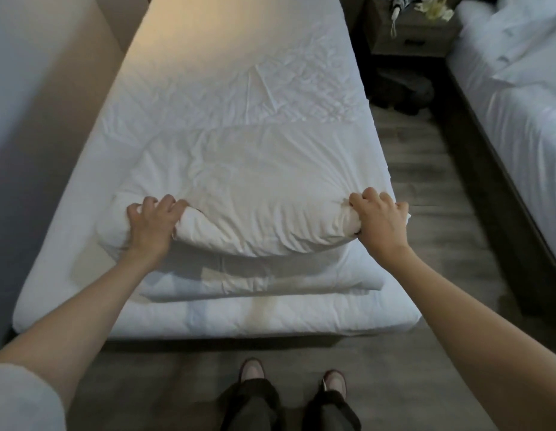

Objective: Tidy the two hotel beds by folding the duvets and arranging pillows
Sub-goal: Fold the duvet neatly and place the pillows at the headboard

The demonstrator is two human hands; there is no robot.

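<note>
We see left grip (152,225) and right grip (379,219) each clutching one end of the folded white duvet (255,194), near the foot of the bed (239,73); second bed (519,98) at far right, nightstand (416,38) between them, wood floor (441,169) below.

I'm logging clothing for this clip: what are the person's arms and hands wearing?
The left hand and right hand are ungloved, with no watch at either wrist, and both forearms are uncovered. A pale grey short sleeve covers the left upper arm; no sleeve shows on the right.
</note>
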